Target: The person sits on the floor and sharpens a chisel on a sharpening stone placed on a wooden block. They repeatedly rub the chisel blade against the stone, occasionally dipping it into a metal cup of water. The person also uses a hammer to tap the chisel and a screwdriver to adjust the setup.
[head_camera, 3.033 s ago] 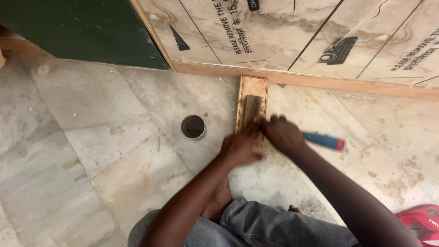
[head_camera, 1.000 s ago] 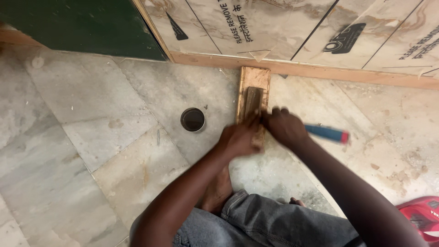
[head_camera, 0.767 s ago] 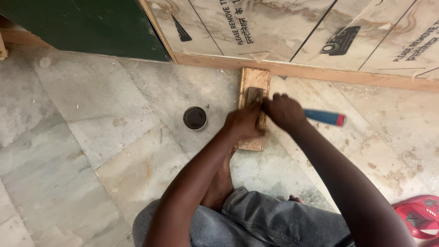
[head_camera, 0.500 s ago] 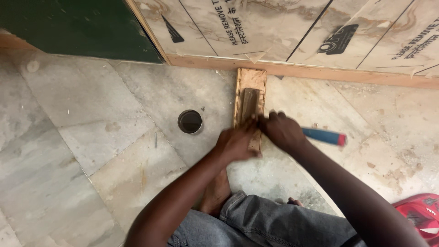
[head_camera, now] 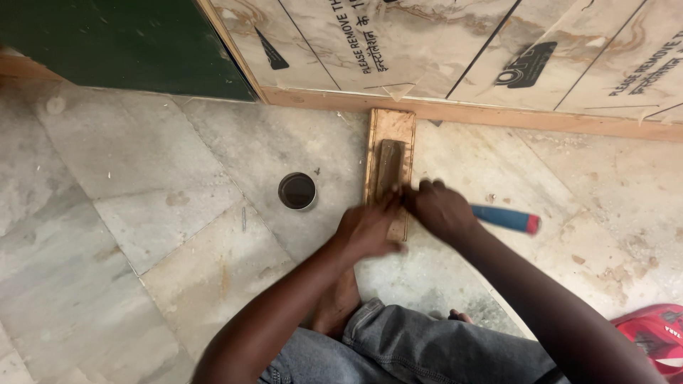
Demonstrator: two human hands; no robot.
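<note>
Both hands, left hand [head_camera: 366, 231] and right hand [head_camera: 441, 210], stay closed together on the dark block [head_camera: 389, 167] atop the wooden board [head_camera: 388, 124]; position is unchanged. Blue-handled tool [head_camera: 506, 218] lies just right.

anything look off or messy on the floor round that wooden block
A few small things. A loose nail lies alone on the stone floor left of the small round tin. Wood chips and dust litter the floor right of the blue-handled tool. Both hands are blurred.
</note>
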